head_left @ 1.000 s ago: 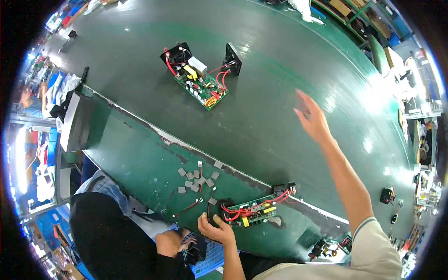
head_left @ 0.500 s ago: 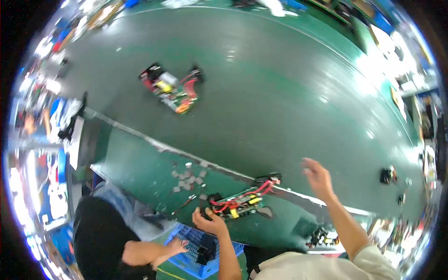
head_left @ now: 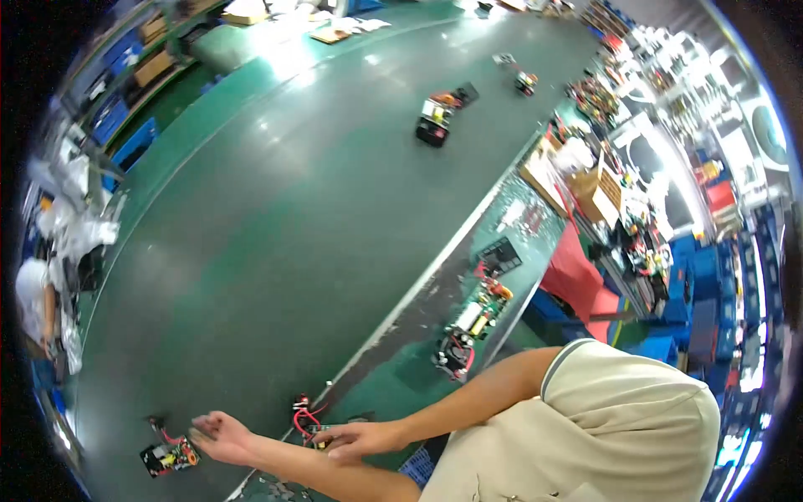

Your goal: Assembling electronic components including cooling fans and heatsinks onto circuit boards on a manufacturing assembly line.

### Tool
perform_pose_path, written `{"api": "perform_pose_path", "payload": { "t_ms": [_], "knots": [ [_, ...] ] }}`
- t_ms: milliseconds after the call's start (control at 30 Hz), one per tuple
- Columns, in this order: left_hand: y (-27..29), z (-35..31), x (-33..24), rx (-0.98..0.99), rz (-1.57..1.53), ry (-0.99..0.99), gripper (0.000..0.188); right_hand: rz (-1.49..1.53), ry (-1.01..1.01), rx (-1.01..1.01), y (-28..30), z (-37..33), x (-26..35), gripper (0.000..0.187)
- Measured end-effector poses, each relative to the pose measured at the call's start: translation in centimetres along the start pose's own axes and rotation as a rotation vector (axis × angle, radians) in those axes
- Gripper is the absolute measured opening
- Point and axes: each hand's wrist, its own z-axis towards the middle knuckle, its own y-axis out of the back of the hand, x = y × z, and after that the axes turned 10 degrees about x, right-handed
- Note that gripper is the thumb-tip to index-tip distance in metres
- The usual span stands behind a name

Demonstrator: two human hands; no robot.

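My left hand [head_left: 222, 437] reaches out over the dark green conveyor belt, its fingers apart and slightly curled. Just beyond its fingertips lies a circuit board assembly [head_left: 171, 458] with a black part, yellow pieces and red wires. My right hand [head_left: 364, 437] is held low by my left forearm, fingers stretched out. Its fingertips overlap another board with red wires [head_left: 309, 418] at the belt's edge; whether they touch it I cannot tell. Farther right on the green side ledge sits a longer green circuit board assembly [head_left: 481, 314], with a black fan at its near end.
More board assemblies ride on the belt [head_left: 251, 276], one with a black box [head_left: 433, 125] and a smaller one [head_left: 525, 82] farther off. A cardboard box [head_left: 598, 194] and heaped parts stand at the right. A person [head_left: 38, 301] is at the far left.
The view has swung to the right. My left hand has left the board by the blue basket and now extends over the belt. My right hand has come down beside my left forearm.
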Motion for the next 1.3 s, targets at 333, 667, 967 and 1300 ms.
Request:
{"api": "perform_pose_path", "payload": {
  "t_ms": [333,667,967,1300],
  "knots": [
    [-10.6,-2.1,11.4,0.024,0.294,0.02,0.016,0.796,-0.404,0.02,-1.5,-19.8,1.5,0.083],
    [-10.7,-39.1,20.5,-0.146,1.371,0.329,0.016,-0.292,-0.255,-0.249,13.7,-42.5,12.5,0.038],
    [-11.9,-47.6,22.5,-0.307,1.513,0.235,0.028,-0.995,-0.092,-0.887,26.1,-53.0,12.4,0.025],
    [2.3,-44.6,20.7,0.183,1.601,-0.145,0.032,-1.635,0.477,-1.019,33.0,-51.4,3.1,0.018]
  ]
}}
